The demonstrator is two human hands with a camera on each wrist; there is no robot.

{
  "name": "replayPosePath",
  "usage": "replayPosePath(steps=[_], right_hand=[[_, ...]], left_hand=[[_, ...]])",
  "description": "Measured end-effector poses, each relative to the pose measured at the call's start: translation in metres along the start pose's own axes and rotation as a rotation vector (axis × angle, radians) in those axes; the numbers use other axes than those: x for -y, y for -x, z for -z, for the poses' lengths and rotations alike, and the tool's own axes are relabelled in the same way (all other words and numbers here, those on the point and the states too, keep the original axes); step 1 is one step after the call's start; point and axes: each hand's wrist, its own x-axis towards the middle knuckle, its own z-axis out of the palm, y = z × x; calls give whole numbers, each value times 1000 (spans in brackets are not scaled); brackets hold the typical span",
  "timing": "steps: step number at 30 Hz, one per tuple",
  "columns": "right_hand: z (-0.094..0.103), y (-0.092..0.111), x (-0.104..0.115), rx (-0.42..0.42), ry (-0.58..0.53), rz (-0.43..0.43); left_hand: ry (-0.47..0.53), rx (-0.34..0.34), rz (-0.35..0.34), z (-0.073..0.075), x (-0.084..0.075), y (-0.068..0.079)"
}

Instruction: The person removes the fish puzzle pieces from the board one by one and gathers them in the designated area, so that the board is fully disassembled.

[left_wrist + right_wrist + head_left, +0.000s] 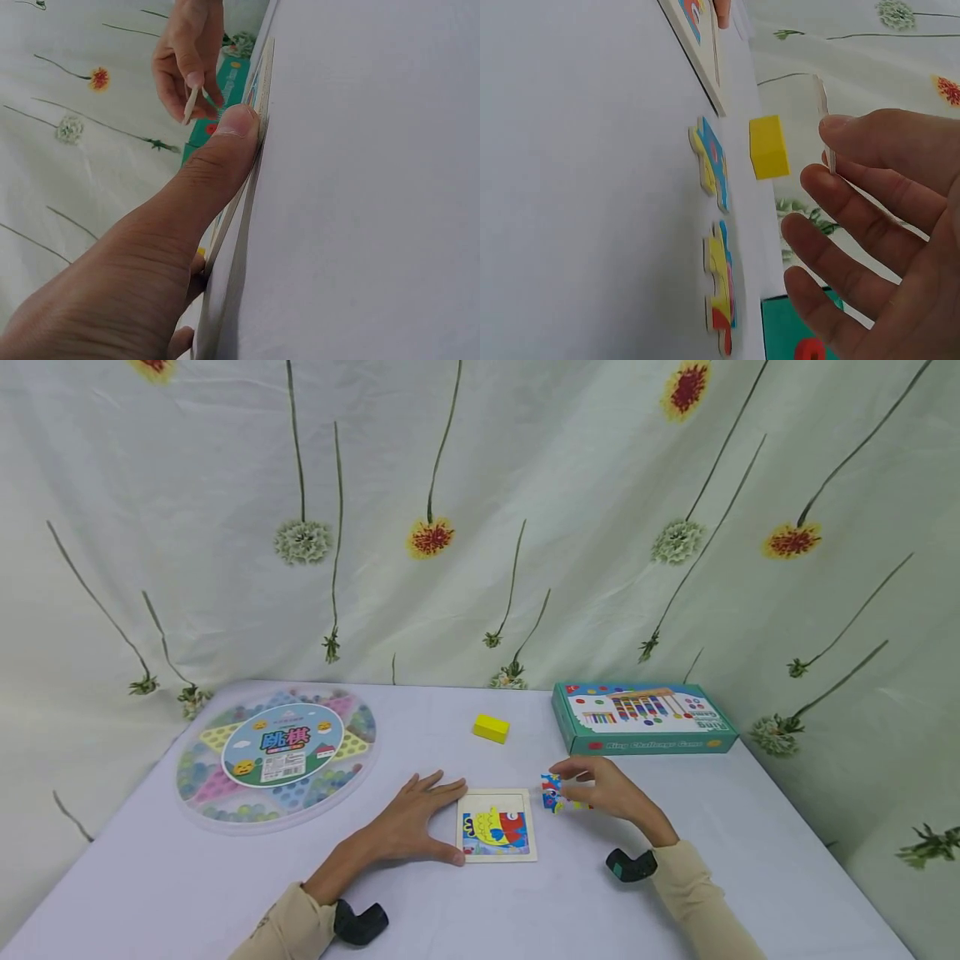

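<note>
My right hand [603, 787] pinches a thin jigsaw piece [822, 97] between thumb and fingertips, raised above the table and seen edge-on in the right wrist view. Two more jigsaw pieces, one blue and yellow [711, 154], the other with yellow and red [718, 289], lie on the cloth under that hand. A square jigsaw board [497, 790] with a pale frame lies in front, partly filled with a yellow, red and blue picture [495, 833]. Spread along its left side, my left hand [408, 822] touches the frame, thumb at the near corner and fingers at the far one.
Beyond the board stands a yellow block [491, 728]. A green game box [645, 720] lies at the back right, and a round Chinese checkers set [281, 756] at the left. A flowered cloth [450, 610] hangs behind the white table [570, 910].
</note>
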Motion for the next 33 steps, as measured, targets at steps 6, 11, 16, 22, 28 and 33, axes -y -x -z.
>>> replayPosePath(steps=[6,11,16,22,28,33], right_hand=[[16,15,-15,-28,-2,-24],[26,28,-25,-28,-31,-20],[33,39,-36,-23,-29,-36],[39,46,-47,-23,6,-58],[40,51,-51,-19,23,-123],[38,52,-51,-13,26,-145]], left_hand=[[-13,-1,8,-2,0,-1],[-11,1,12,-1,-1,-1],[-16,1,8,-1,0,0],[-25,2,10,-2,1,-1],[-18,-2,-3,-2,2,-1],[-8,-4,-18,-1,2,0]])
